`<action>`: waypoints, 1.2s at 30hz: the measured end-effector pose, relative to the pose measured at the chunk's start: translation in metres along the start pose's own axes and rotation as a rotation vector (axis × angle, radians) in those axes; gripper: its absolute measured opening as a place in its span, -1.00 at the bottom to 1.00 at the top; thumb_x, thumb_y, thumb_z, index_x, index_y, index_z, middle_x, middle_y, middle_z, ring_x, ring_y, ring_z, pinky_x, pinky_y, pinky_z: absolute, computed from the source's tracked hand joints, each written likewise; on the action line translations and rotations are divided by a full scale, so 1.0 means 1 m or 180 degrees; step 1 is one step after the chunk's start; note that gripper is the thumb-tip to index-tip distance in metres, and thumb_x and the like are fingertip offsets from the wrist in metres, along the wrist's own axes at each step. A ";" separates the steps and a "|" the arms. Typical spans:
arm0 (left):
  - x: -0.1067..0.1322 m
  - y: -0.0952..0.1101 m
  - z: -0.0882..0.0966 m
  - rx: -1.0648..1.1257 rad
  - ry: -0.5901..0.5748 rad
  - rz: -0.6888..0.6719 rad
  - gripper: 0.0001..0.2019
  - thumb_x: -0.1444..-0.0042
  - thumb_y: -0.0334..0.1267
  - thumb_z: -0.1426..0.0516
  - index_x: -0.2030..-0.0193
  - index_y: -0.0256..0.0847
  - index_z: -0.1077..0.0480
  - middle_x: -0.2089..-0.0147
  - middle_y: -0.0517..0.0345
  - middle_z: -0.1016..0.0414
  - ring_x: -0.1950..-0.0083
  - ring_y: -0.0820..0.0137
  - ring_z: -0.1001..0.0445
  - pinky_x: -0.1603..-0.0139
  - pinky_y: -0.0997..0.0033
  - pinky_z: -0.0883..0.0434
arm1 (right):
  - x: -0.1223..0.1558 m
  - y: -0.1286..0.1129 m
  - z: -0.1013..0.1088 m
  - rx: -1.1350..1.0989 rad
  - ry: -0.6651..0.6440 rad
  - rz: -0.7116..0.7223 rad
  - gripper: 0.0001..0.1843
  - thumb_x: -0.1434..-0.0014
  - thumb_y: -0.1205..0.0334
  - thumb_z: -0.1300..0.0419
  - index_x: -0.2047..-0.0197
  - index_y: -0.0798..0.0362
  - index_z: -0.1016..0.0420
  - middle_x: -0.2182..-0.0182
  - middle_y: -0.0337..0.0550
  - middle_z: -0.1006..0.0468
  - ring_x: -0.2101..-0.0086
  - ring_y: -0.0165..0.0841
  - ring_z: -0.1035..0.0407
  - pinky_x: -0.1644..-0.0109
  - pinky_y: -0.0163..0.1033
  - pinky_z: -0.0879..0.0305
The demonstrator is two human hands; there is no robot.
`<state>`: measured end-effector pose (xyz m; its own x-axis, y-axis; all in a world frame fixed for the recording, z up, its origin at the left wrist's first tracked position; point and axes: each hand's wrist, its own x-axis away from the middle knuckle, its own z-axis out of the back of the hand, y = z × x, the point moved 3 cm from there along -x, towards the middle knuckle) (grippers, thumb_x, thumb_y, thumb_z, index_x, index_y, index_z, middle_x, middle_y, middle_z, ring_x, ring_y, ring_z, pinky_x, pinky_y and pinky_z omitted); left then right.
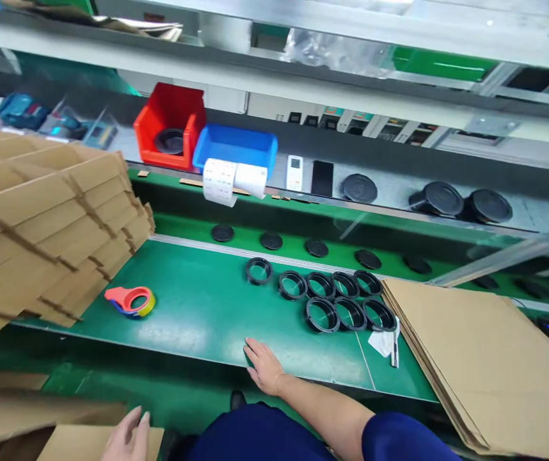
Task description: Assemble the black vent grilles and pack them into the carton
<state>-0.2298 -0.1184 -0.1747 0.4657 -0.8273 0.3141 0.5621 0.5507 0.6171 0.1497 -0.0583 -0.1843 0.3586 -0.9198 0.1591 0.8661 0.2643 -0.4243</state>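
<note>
In the head view, you are resting your right hand (262, 366) palm down on the near edge of the green tabletop (198, 307). Its grip is lying apart, with the fingers spread flat and nothing held in them.

Your left hand (128, 438) is sitting at 7 o'clock from the right one, low in the frame, with its fingers lying on a cardboard sheet (63, 443). The hand is partly cut off, so you cannot tell whether its grip is closing on the sheet's edge.

At 1 o'clock from your right hand, a cluster of black rings (308, 315) is lying flat on the tabletop, most of them touching each other. At 10 o'clock, a red tape dispenser (117, 296) is lying on its side, and beyond it a stack of folded cartons (39, 224) is leaning. At 3 o'clock, flat cardboard sheets (476, 358) are lying piled, just beside the rings. At 12 o'clock, well apart, a row of black caps (271, 241) is sitting behind the tabletop.
</note>
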 end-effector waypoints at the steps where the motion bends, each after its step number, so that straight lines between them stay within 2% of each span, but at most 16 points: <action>1: -0.009 0.022 -0.013 0.0000 -0.0257 -0.0239 -0.58 0.03 0.09 -0.03 0.09 -0.01 -0.44 0.04 0.15 -0.58 -0.06 0.11 -0.49 -0.09 0.19 -0.42 | 0.000 0.004 0.002 -0.0102 -0.0033 0.0033 -0.34 -0.09 0.27 -0.11 -0.29 0.08 -0.20 -0.33 0.07 -0.10 -0.29 -0.09 0.00 -0.33 0.06 0.01; 3: -0.029 0.071 -0.032 -0.0082 -0.0625 -0.0774 -0.53 -0.06 0.10 0.01 0.02 -0.12 -0.39 -0.05 0.06 -0.52 -0.10 0.17 -0.46 -0.16 0.26 -0.36 | 0.000 0.012 0.004 -0.0279 -0.0130 0.0066 -0.34 -0.08 0.27 -0.12 -0.28 0.07 -0.22 -0.33 0.03 -0.10 -0.29 -0.11 0.01 -0.34 0.03 0.02; 5: -0.053 0.124 -0.045 -0.0289 -0.0829 -0.1286 -0.50 -0.11 0.10 0.03 -0.03 -0.20 -0.35 -0.09 -0.01 -0.48 -0.12 0.20 -0.44 -0.17 0.26 -0.34 | -0.002 0.022 0.007 -0.0427 -0.0313 0.0047 -0.35 -0.07 0.27 -0.13 -0.26 0.06 -0.26 -0.32 0.01 -0.12 -0.29 -0.13 0.00 -0.35 0.00 0.03; 9: -0.117 0.230 -0.068 -0.1075 -0.0902 -0.1922 -0.52 -0.16 -0.04 0.04 -0.10 -0.32 -0.30 -0.10 -0.12 -0.44 -0.09 0.22 -0.44 -0.12 0.26 -0.36 | 0.000 0.043 0.015 -0.0599 -0.0653 -0.0230 -0.45 -0.14 0.29 -0.10 -0.22 0.08 -0.33 -0.29 0.00 -0.18 -0.29 -0.16 -0.01 -0.37 -0.02 0.07; 11: -0.154 0.280 -0.084 -0.1287 -0.0860 -0.2039 -0.48 -0.14 -0.07 -0.01 -0.15 -0.37 -0.26 -0.15 -0.17 -0.38 -0.16 0.20 -0.39 -0.17 0.27 -0.31 | 0.003 0.050 0.020 -0.0732 -0.0652 -0.0450 -0.51 -0.22 0.21 -0.07 -0.22 0.03 -0.35 -0.30 -0.04 -0.17 -0.30 -0.16 0.01 -0.37 0.01 0.07; 15: -0.230 0.371 -0.125 -0.1497 -0.0746 -0.2146 -0.32 -0.05 -0.01 -0.13 -0.24 -0.38 -0.16 -0.25 -0.27 -0.21 -0.26 0.09 -0.25 -0.22 0.22 -0.25 | 0.010 0.058 0.020 -0.1036 -0.0515 -0.0908 -0.56 -0.30 0.04 0.00 -0.20 -0.12 -0.37 -0.29 -0.15 -0.19 -0.29 -0.16 0.00 -0.37 0.06 0.08; 19: -0.292 0.444 -0.169 -0.1584 -0.0619 -0.2140 -0.14 0.07 0.09 -0.20 -0.30 -0.34 -0.06 -0.35 -0.32 0.00 -0.33 -0.03 -0.11 -0.25 0.12 -0.20 | 0.013 0.063 0.009 -0.1097 -0.0575 -0.1081 -0.56 -0.32 -0.03 0.02 -0.21 -0.20 -0.35 -0.27 -0.18 -0.21 -0.28 -0.13 -0.02 -0.36 0.06 0.03; 22: -0.328 0.482 -0.198 -0.1626 -0.0557 -0.2075 0.03 0.18 0.23 -0.20 -0.34 -0.35 0.05 -0.39 -0.41 0.17 -0.39 -0.17 0.09 -0.28 -0.10 -0.10 | 0.017 0.063 0.002 -0.0959 -0.0614 -0.1150 -0.55 -0.33 -0.04 0.06 -0.25 -0.24 -0.28 -0.28 -0.19 -0.19 -0.28 -0.14 -0.01 -0.33 0.08 -0.05; 24: -0.347 0.498 -0.216 -0.1788 -0.0701 -0.1927 0.10 0.24 0.34 -0.16 -0.33 -0.38 0.02 -0.39 -0.47 0.16 -0.41 -0.24 0.22 -0.31 -0.24 0.05 | 0.019 0.061 0.000 -0.0888 -0.0531 -0.1158 -0.55 -0.34 -0.01 0.05 -0.26 -0.26 -0.25 -0.27 -0.19 -0.20 -0.28 -0.16 -0.03 -0.31 0.05 -0.09; 27: -0.368 0.511 -0.239 -0.2131 -0.1131 -0.1582 0.14 0.31 0.46 -0.08 -0.31 -0.37 -0.06 -0.36 -0.46 0.02 -0.39 -0.29 0.19 -0.32 -0.31 0.20 | 0.019 0.056 0.002 -0.0825 -0.0571 -0.1202 -0.55 -0.36 0.02 0.08 -0.28 -0.24 -0.22 -0.28 -0.18 -0.19 -0.28 -0.16 -0.03 -0.30 0.03 -0.11; 29: -0.374 0.517 -0.247 -0.2232 -0.1327 -0.1481 0.14 0.30 0.46 -0.06 -0.33 -0.31 -0.03 -0.36 -0.39 -0.01 -0.38 -0.30 0.12 -0.31 -0.33 0.17 | 0.017 0.052 0.005 -0.0831 -0.0715 -0.1268 -0.54 -0.36 0.01 0.10 -0.29 -0.23 -0.21 -0.29 -0.18 -0.17 -0.28 -0.13 -0.01 -0.30 0.05 -0.10; 31: -0.372 0.523 -0.248 -0.2268 -0.1339 -0.1487 0.11 0.28 0.40 -0.10 -0.35 -0.29 0.02 -0.34 -0.38 -0.06 -0.36 -0.30 0.06 -0.28 -0.34 0.06 | 0.014 0.050 0.009 -0.0894 -0.0823 -0.1319 -0.53 -0.36 -0.01 0.09 -0.28 -0.21 -0.22 -0.29 -0.18 -0.17 -0.28 -0.12 0.00 -0.31 0.08 -0.08; 33: -0.359 0.527 -0.242 -0.2199 -0.1153 -0.1628 0.10 0.26 0.32 -0.14 -0.35 -0.30 0.06 -0.30 -0.41 -0.10 -0.33 -0.30 0.01 -0.24 -0.30 -0.05 | 0.013 0.049 0.015 -0.0948 -0.0859 -0.1363 -0.55 -0.36 0.00 0.08 -0.25 -0.17 -0.28 -0.29 -0.18 -0.18 -0.28 -0.11 -0.01 -0.31 0.10 -0.07; 36: -0.312 0.528 -0.227 -0.1833 -0.0873 -0.2207 0.06 0.24 0.30 -0.15 -0.35 -0.22 0.05 -0.30 -0.34 -0.05 -0.28 -0.25 -0.07 -0.16 -0.19 -0.20 | 0.011 0.050 0.024 -0.0942 -0.0682 -0.1345 -0.58 -0.35 0.03 0.05 -0.18 -0.10 -0.40 -0.26 -0.14 -0.24 -0.25 -0.13 -0.10 -0.31 0.05 -0.07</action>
<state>0.0776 0.4556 -0.1106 -0.2354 -0.9479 0.2146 0.9391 -0.1649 0.3015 0.2053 -0.0484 -0.1826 0.0909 -0.8405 0.5341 0.8263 -0.2357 -0.5115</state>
